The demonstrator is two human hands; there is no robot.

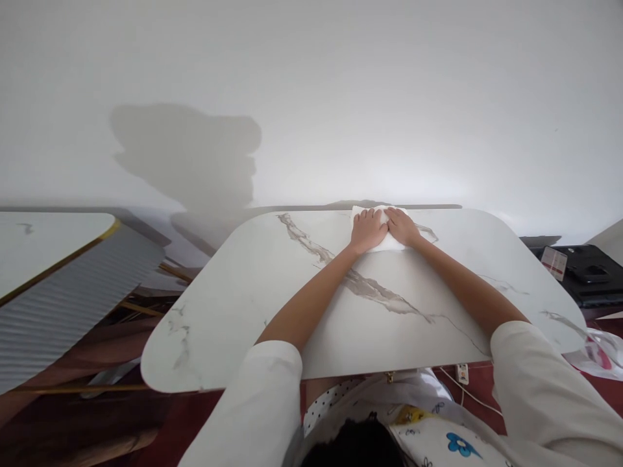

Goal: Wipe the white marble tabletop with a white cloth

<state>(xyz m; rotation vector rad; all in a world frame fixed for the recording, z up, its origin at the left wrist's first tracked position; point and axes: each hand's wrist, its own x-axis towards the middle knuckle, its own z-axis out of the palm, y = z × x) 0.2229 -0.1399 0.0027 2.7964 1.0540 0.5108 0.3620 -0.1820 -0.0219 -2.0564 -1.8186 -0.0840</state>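
Note:
Both of my arms reach forward over a white marble-patterned table (224, 305). Near its far edge, by the wall, lies a white cloth or paper tissue (389, 243), partly covered by my hands. My left hand (368, 230) presses flat on its left part, fingers stretched forward and a little apart. On the right part rests my right hand (403, 227), also flat, its fingers pointing left and forward. The hands nearly touch at the fingertips and thumbs. Neither one is wrapped round the cloth.
A pale wall (311, 97) stands right behind the table. At left is another white table (53, 243) with a gold edge and ribbed grey side. A black case (591, 275) and a clear plastic bag (601, 353) are at right. A white power strip (462, 373) lies below.

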